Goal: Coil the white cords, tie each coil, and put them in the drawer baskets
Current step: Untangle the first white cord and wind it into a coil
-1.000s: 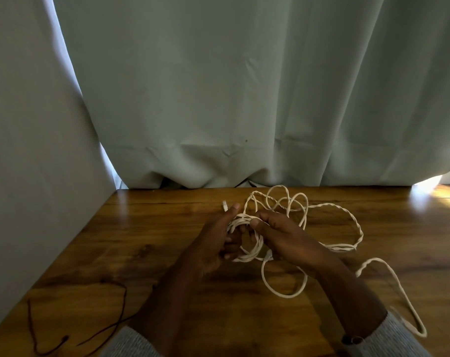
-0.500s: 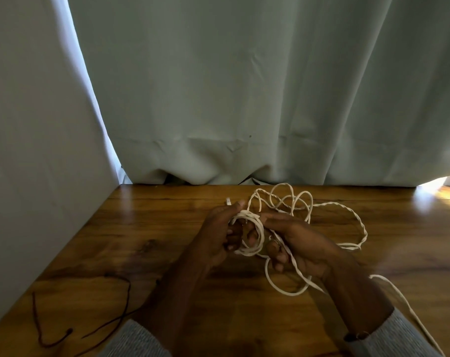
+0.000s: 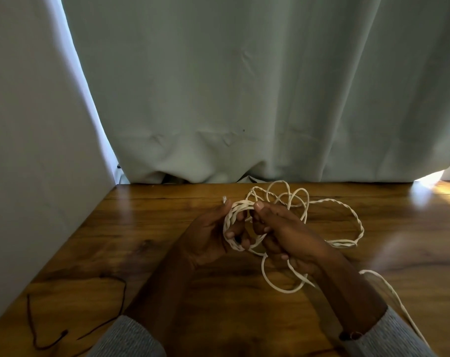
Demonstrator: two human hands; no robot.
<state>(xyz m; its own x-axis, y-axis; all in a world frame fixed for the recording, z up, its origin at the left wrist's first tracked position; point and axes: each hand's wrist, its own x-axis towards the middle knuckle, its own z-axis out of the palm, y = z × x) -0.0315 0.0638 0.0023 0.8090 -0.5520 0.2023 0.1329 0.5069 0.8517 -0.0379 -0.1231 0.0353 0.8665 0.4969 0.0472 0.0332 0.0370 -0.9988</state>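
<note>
A white twisted cord [image 3: 347, 215] lies in loose loops on the wooden table [image 3: 167, 228], near the curtain. My left hand [image 3: 208, 235] holds a small coil of that cord [image 3: 230, 222], its fingers curled through the loops and the thumb on top. My right hand [image 3: 283, 233] pinches the cord at the coil's top with thumb and forefinger, and a strand runs through its lower fingers. From there the cord trails in a loop toward me and off to the lower right. No drawer or basket is in view.
A thin dark string [image 3: 64, 318] lies on the table at the lower left. A grey wall [image 3: 38, 150] borders the table on the left, and a pale curtain [image 3: 244, 99] hangs along the back edge. Sunlight falls on the far right corner.
My right hand has drawn more cord onto the coil and pulled the strand toward me. The trailing loop on the right has shortened. My left hand stays on the coil.
</note>
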